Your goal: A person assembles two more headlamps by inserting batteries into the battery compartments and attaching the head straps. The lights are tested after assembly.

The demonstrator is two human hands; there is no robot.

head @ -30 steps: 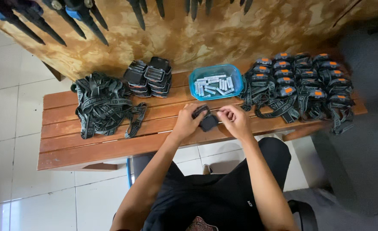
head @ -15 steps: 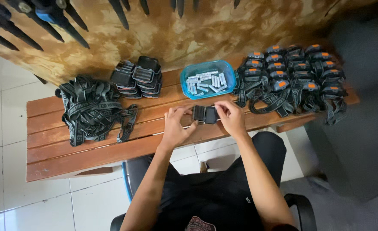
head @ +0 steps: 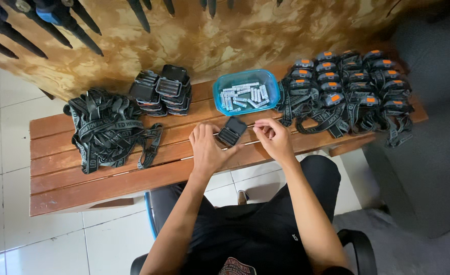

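The left hand [head: 208, 147] pinched a small black plastic battery case [head: 232, 131] near the tabletop's [head: 82, 173] centre. The right hand [head: 271, 138] held a thin silvery battery with fingertips closed on it. Assembled black headlamps with orange buttons [head: 347, 84] filled the right end; empty black cases [head: 164, 90], loose grey-black straps [head: 107, 130] and the blue tray of batteries [head: 224, 87] remained, so much work was judged outstanding

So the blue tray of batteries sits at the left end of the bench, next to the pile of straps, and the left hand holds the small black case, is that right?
Not quite. The head view shows the blue tray of batteries near the middle of the bench, between the stacked black cases and the headlamps. The straps lie at the left end. The left hand does hold the small black case.
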